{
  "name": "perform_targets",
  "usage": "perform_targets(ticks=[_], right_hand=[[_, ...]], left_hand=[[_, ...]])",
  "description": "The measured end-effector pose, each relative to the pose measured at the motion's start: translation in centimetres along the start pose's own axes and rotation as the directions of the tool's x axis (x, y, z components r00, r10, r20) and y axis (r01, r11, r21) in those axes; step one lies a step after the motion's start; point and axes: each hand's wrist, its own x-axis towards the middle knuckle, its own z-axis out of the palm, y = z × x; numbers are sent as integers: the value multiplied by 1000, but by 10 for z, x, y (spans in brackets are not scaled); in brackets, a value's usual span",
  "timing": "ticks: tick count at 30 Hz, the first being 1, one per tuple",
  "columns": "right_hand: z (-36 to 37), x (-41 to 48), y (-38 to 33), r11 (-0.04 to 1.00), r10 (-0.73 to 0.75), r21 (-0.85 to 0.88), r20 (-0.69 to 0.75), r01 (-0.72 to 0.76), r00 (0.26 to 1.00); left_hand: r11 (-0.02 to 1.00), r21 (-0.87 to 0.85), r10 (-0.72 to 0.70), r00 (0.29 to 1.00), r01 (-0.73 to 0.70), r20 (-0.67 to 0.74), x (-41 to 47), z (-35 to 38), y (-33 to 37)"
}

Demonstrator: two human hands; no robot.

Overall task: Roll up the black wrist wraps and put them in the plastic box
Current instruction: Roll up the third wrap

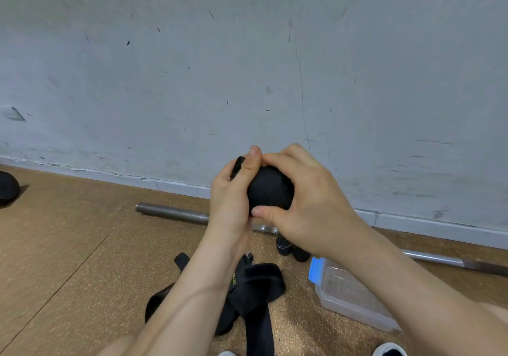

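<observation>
Right now both of my hands are closed around one rolled wrist wrap (270, 190), held up in front of the scuffed grey wall (247, 67), well above the floor (68, 245). My left hand (233, 190) grips the roll from its left side, with the thumb laid up across the top edge. A short loose tail of the strap (237, 164) sticks up just beside that thumb. My right hand (310, 201) cups the roll from the right, fingers curled over the top and the thumb pressed in underneath. Between the two hands the wrap shows as a tight black ball.

Below my left forearm, the loose wraps (255, 287) lie in a tangled black heap on the floor, one strip running down toward the bottom edge; small yellow lettering shows on one band, too small to read. Just right of that heap sits the plastic box (349, 295), clear-walled, with a blue clip (314, 270) on its near-left end, partly covered by my right forearm. Two finished rolls (284, 245) stand on the floor beyond the box, close under my right wrist.

A metal bar (170, 212) lies along the foot of the wall, passing behind my hands and out to the right. A dark rounded object (8, 188) sits at the far left edge. The toe of a shoe (390, 351) shows at the bottom.
</observation>
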Motion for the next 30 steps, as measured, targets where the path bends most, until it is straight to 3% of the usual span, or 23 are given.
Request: perform_targets(ticks=[4, 6, 8, 9, 12, 14, 17, 19, 21, 24, 27, 30], right_hand=[[6, -5, -5, 988, -114, -105, 28, 117, 993], [2, -5, -8, 1000, 22, -11, 140, -21, 990], [-6, -3, -9, 947, 221, 169, 278, -274, 935], [-10, -1, -7, 867, 287, 296, 364, -402, 886], [-19, 3, 1, 470, 328, 551, 616, -690, 716], [-21, 3, 8, 395, 359, 568, 628, -722, 690], [-16, 0, 14, 399, 409, 594, 566, -698, 716], [-15, -2, 16, 472, 441, 595, 479, -650, 759], [-18, -5, 19, 663, 475, 477, 326, -577, 817], [-24, -10, 25, 883, 410, 128, 261, -452, 874], [-26, -15, 38, 886, 463, -219, 440, -408, 770], [-31, -17, 58, 817, 565, -484, 559, -314, 607]], left_hand=[[997, 18, 74, 976, -72, -205, 1, 2, 3], [984, 117, 155, 963, -131, -221, 2, 4, 7], [948, 229, 258, 953, -219, -156, 4, 3, 10], [913, 292, 322, 943, -286, -83, 5, 2, 11], [799, 418, 421, 899, -432, 126, 7, 0, 6], [804, 390, 422, 893, -449, 158, 6, 1, 2], [895, 323, 292, 952, -306, 93, 9, 1, 2], [980, 201, -18, 994, -4, 106, 4, -3, 0], [957, 153, -278, 933, 247, 227, -5, -9, -2], [915, 235, -392, 861, 328, 325, -12, -18, -15], [820, 464, -448, 880, 334, 159, -12, -21, -39], [510, 837, -477, 875, 200, 82, -20, -29, -82]])
